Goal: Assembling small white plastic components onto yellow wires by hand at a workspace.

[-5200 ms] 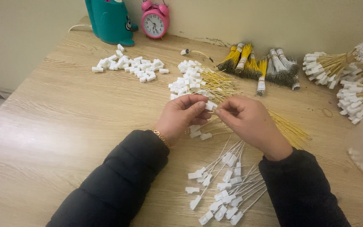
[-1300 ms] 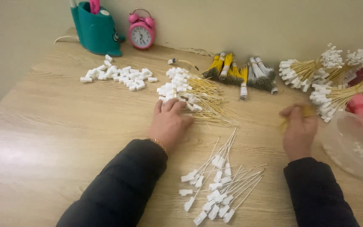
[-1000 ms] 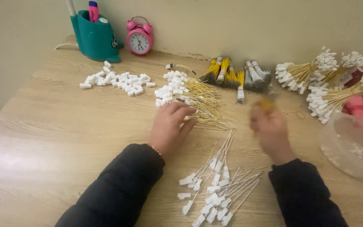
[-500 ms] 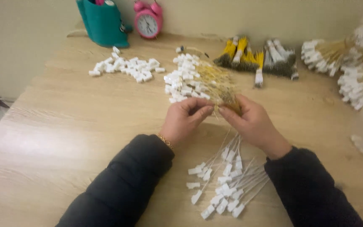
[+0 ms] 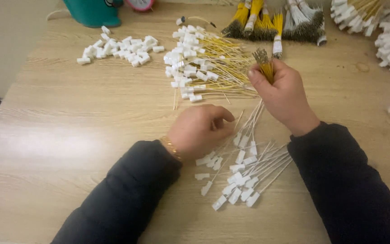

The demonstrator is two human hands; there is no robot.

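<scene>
Seen from the head camera: right hand (image 5: 286,96) raised just above the desk (image 5: 68,131), fingers (image 5: 257,77) pinching a small bundle of yellow wires (image 5: 265,68) upright, metal tips topmost, likely gripped so to keep the ends level and together. Left hand (image 5: 200,129) resting low on the desk, fingers curled inward and pressed loosely together at the upper edge of a spread of white-tagged wires (image 5: 242,171); whether anything is pinched inside the curl cannot be told. Lying between the two dark sleeves, that spread fans out toward the body, white tags at the near ends. Beyond the hands, a heap of yellow wires with white connectors (image 5: 204,65), close under the raised bundle. Farther left, a loose pile of white connectors (image 5: 120,47), well apart from the hands. Along the far edge, bound yellow and grey wire bundles (image 5: 274,22), a teal container (image 5: 93,8), and more white-tipped bunches (image 5: 387,31) at the right. Nothing lying between the hands and the nearest heaps.
</scene>
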